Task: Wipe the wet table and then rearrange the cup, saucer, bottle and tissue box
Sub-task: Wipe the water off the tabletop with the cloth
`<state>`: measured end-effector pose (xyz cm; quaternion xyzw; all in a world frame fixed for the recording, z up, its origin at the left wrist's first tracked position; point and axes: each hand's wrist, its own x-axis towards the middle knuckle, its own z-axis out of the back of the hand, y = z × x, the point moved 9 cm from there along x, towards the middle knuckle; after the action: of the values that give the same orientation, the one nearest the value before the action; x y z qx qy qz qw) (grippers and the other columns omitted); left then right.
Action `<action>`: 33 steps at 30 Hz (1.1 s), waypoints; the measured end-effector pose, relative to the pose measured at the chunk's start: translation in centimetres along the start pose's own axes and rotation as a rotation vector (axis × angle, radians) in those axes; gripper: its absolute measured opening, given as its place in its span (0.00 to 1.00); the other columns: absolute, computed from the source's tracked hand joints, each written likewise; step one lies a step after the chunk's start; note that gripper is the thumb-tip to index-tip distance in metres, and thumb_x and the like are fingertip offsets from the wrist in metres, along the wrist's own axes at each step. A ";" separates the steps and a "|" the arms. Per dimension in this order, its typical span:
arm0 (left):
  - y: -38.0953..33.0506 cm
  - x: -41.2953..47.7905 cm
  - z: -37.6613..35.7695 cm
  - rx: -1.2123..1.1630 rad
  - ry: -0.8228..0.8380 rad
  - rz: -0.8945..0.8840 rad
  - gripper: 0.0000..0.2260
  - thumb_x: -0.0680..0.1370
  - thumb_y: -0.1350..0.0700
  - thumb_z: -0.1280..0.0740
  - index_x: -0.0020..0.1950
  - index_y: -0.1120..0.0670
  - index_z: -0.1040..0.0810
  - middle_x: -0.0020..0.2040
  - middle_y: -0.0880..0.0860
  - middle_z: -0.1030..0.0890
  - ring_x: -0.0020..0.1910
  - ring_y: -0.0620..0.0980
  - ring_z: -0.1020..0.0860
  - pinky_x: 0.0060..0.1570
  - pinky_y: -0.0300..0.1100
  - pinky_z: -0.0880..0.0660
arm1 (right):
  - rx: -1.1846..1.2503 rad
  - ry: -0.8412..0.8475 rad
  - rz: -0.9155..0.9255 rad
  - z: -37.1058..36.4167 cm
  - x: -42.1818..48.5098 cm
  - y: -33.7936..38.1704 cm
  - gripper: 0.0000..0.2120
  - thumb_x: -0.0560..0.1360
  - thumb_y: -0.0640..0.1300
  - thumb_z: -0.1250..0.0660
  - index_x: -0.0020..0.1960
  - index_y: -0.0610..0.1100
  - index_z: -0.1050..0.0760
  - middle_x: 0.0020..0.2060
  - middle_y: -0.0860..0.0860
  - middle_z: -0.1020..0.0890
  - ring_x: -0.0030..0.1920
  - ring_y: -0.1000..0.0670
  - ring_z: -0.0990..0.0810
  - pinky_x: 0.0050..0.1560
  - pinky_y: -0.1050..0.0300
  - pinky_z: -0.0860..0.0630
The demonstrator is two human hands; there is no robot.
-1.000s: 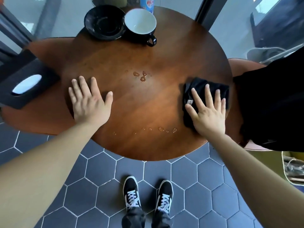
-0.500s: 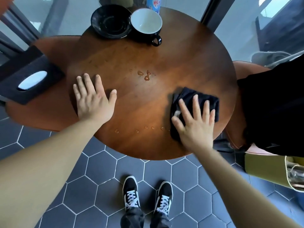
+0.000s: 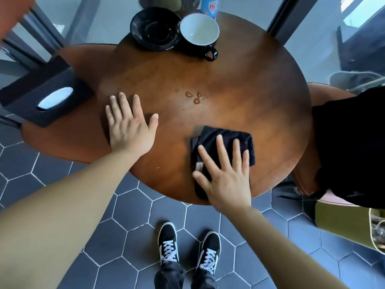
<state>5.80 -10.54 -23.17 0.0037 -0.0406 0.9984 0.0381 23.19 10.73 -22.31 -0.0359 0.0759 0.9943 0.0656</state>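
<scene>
My right hand (image 3: 227, 174) presses flat, fingers spread, on a black cloth (image 3: 229, 136) near the front edge of the round wooden table (image 3: 260, 90). My left hand (image 3: 130, 126) lies flat and open on the table's left side. Water drops (image 3: 194, 98) sit mid-table and one small drop (image 3: 157, 166) near the front edge. At the back stand a black saucer (image 3: 155, 29), a black cup (image 3: 200, 35) with a white inside, and a blue-labelled bottle (image 3: 209, 6), partly cut off. A black tissue box (image 3: 44, 94) rests on a seat to the left.
A brown chair seat (image 3: 41, 134) under the tissue box adjoins the table's left side. On the right, black fabric (image 3: 350, 142) drapes over another chair. Grey hexagon floor tiles and my black shoes (image 3: 188, 249) lie below. Glass panels and dark frames stand behind.
My right hand has slid the cloth leftward along the front edge, wiping away most of the row of drops there. My left hand has stayed flat in place.
</scene>
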 end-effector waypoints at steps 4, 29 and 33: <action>0.0 0.0 -0.2 0.003 0.008 -0.011 0.35 0.81 0.36 0.51 0.81 0.58 0.45 0.80 0.67 0.46 0.80 0.68 0.49 0.79 0.62 0.52 | -0.037 0.043 0.328 -1.0 -1.1 4.5 0.27 0.80 0.68 0.49 0.78 0.64 0.42 0.82 0.51 0.45 0.80 0.35 0.50 0.77 0.32 0.50; -0.2 -0.2 0.2 -0.058 0.036 -0.013 0.35 0.81 0.36 0.49 0.81 0.57 0.44 0.81 0.65 0.46 0.81 0.66 0.50 0.79 0.61 0.52 | -0.040 0.054 -0.069 0.8 4.6 -4.5 0.28 0.79 0.69 0.53 0.78 0.67 0.45 0.82 0.55 0.48 0.82 0.42 0.55 0.79 0.37 0.55; 0.0 -0.3 0.2 -0.029 0.039 -0.021 0.35 0.81 0.36 0.51 0.81 0.57 0.45 0.81 0.66 0.46 0.80 0.67 0.49 0.79 0.62 0.52 | 0.029 0.082 -0.091 -0.4 6.1 1.7 0.30 0.79 0.69 0.54 0.79 0.65 0.48 0.82 0.53 0.53 0.81 0.38 0.61 0.77 0.34 0.63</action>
<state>6.06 -10.56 -22.93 -0.0158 -0.0544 0.9972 0.0496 16.94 9.80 -22.94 -0.0791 0.0912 0.9868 0.1081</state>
